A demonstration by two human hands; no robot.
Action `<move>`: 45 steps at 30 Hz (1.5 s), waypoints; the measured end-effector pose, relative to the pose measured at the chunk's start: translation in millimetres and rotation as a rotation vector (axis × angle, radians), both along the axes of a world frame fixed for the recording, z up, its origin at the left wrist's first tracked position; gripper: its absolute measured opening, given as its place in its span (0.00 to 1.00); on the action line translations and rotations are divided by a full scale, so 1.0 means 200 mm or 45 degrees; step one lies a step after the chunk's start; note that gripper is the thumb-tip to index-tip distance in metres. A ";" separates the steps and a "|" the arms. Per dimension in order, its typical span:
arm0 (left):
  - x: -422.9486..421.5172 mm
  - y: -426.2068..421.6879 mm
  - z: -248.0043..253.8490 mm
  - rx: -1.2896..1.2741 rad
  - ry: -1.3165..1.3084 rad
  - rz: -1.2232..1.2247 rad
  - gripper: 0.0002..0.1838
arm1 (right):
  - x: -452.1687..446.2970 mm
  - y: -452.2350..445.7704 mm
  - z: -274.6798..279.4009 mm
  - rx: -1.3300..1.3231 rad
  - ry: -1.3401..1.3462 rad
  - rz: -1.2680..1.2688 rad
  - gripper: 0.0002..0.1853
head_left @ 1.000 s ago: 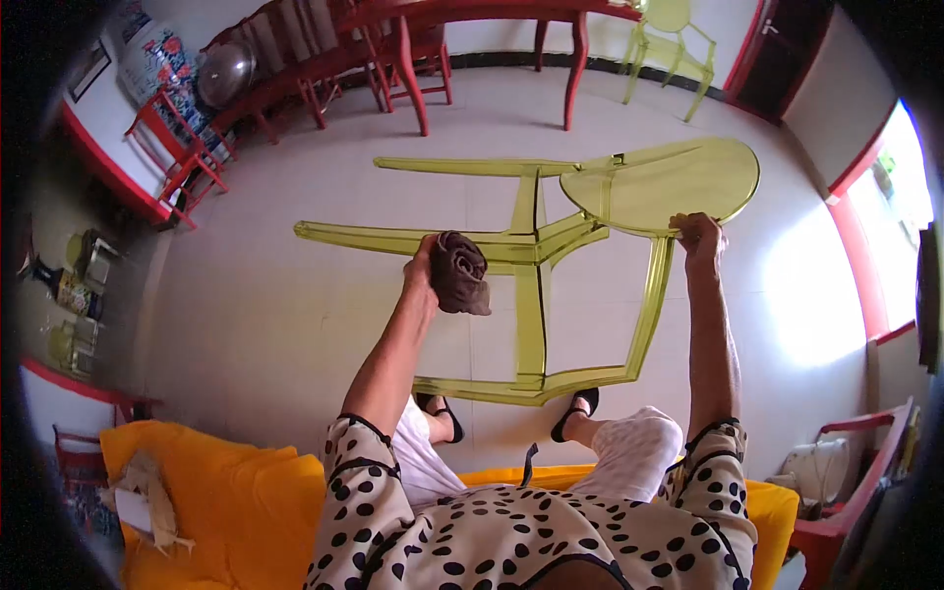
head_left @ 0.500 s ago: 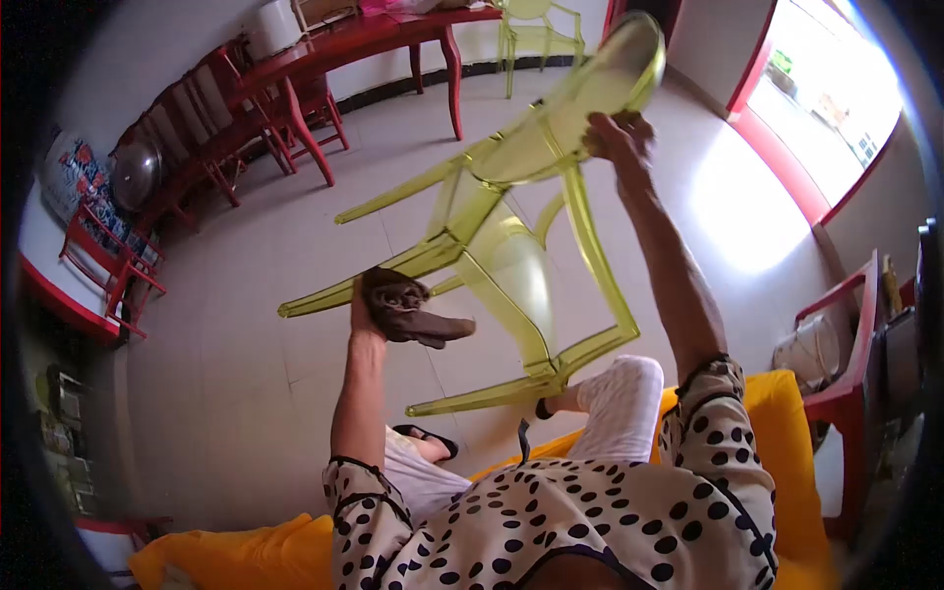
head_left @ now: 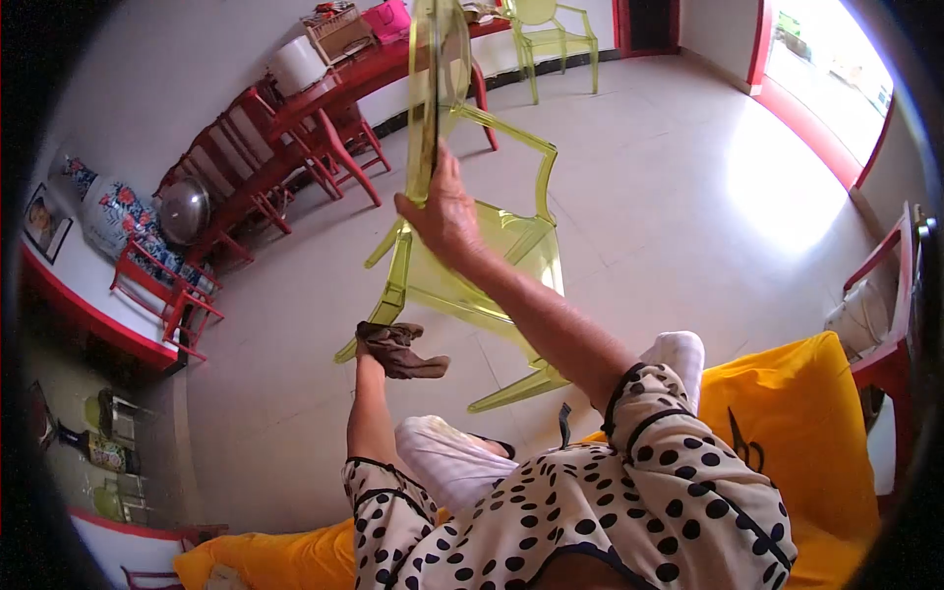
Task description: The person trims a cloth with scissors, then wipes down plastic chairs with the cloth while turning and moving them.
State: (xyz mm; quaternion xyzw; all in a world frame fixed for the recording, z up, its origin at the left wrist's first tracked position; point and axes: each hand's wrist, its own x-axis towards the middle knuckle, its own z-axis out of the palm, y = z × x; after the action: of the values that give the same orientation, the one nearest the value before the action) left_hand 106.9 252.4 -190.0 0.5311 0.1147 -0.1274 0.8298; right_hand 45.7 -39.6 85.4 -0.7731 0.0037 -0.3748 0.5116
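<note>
A see-through yellow-green plastic armchair is held tilted in front of me, its round back upright and edge-on toward the camera. My right hand grips the edge of the backrest, thumb out to the left and fingers pointing up along it. A bunched brown cloth covers most of my left hand, which is closed on it beside a chair leg. Whether the cloth presses on the leg cannot be made out. Below the chair are my knees in white trousers.
A yellow-orange cushion is under me, with black scissors on it. Red chairs and a long red table line the far wall. Another green chair stands behind. At right are a red chair and white bucket.
The chair has turned, its back swinging left and upright. My right hand has moved left and down with the backrest; my left hand, with the cloth, sits slightly lower. The view has shifted.
</note>
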 end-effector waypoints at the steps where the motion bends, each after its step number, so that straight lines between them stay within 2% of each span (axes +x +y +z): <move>1: -0.07 0.01 0.06 0.030 0.039 0.060 0.23 | -0.02 0.06 0.01 -0.010 0.068 0.044 0.47; 3: -0.03 0.13 -0.01 0.540 0.166 0.334 0.25 | -0.06 0.18 0.04 -0.028 0.202 0.131 0.47; 5: -0.05 0.22 -0.01 0.989 0.319 0.462 0.24 | -0.04 0.31 0.00 -0.073 0.122 0.167 0.48; 9: -0.33 0.10 0.43 0.901 -0.024 0.319 0.14 | 0.00 0.54 -0.07 -0.153 0.130 0.267 0.47; 12: -0.37 0.08 0.50 0.571 -0.253 0.482 0.12 | -0.01 0.66 -0.16 -0.167 0.161 0.316 0.45; 13: -0.39 0.07 0.55 0.711 -0.356 0.442 0.18 | 0.01 0.69 -0.16 -0.148 0.154 0.337 0.45; 16: -0.46 -0.08 0.74 0.759 -0.426 0.385 0.22 | 0.06 0.75 -0.18 -0.150 0.204 0.398 0.46; 17: -0.43 -0.10 0.72 0.715 -0.430 0.397 0.23 | 0.08 0.76 -0.19 -0.175 0.230 0.418 0.47; 20: -0.33 -0.16 0.61 0.718 -0.636 0.114 0.25 | 0.09 0.85 -0.21 -0.223 0.271 0.449 0.48; 21: -0.29 -0.25 0.57 0.912 -0.944 0.268 0.27 | 0.06 0.83 -0.19 -0.236 0.323 0.507 0.48; 24: -0.24 -0.35 0.39 1.399 -1.071 0.072 0.28 | 0.03 0.81 -0.29 -0.590 0.497 0.709 0.49; 25: -0.28 -0.43 0.41 1.280 -0.917 -0.009 0.27 | -0.06 0.71 -0.27 -0.899 0.445 0.761 0.42; 27: -0.34 -0.54 0.48 0.967 -0.732 -0.146 0.26 | -0.08 0.69 -0.39 -1.117 0.474 0.866 0.33; 29: -0.35 -0.64 0.38 0.593 -0.547 -0.207 0.22 | -0.10 0.71 -0.54 -1.201 0.436 0.913 0.25; 31: -0.35 -0.63 0.37 0.703 -0.518 -0.139 0.19 | -0.09 0.79 -0.59 -1.153 0.328 0.892 0.19; 34: -0.39 -0.51 0.27 0.780 -0.474 -0.078 0.11 | -0.18 0.84 -0.64 -1.286 0.409 0.922 0.26; 36: -0.44 -0.44 0.22 0.685 -0.382 -0.047 0.10 | -0.20 0.91 -0.69 -1.327 0.322 0.865 0.22; 37: -0.47 -0.42 0.13 0.491 -0.379 -0.126 0.10 | -0.24 0.88 -0.68 -1.334 0.328 0.884 0.22; 39: -0.46 -0.34 -0.14 0.314 -0.316 -0.094 0.12 | -0.27 0.87 -0.70 -1.312 0.325 0.932 0.24; 41: -0.50 -0.34 -0.17 0.214 -0.285 -0.003 0.15 | -0.26 0.83 -0.69 -1.184 0.342 1.056 0.24; 42: -0.59 -0.41 -0.07 0.202 -0.279 0.075 0.16 | -0.27 0.79 -0.68 -1.124 0.348 1.114 0.25; 43: -0.68 -0.48 0.04 0.188 -0.275 0.155 0.17 | -0.32 0.69 -0.64 -0.968 0.255 1.111 0.23; 45: -0.72 -0.46 0.07 0.359 -0.218 0.059 0.20 | -0.32 0.50 -0.77 -0.707 -0.195 0.889 0.19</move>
State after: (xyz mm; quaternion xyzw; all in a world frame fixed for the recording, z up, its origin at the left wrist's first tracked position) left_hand -37.8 159.5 -176.0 0.6482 0.0726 -0.0454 0.7566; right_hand -18.2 60.3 -68.3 -0.8059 -0.3959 -0.2228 0.3796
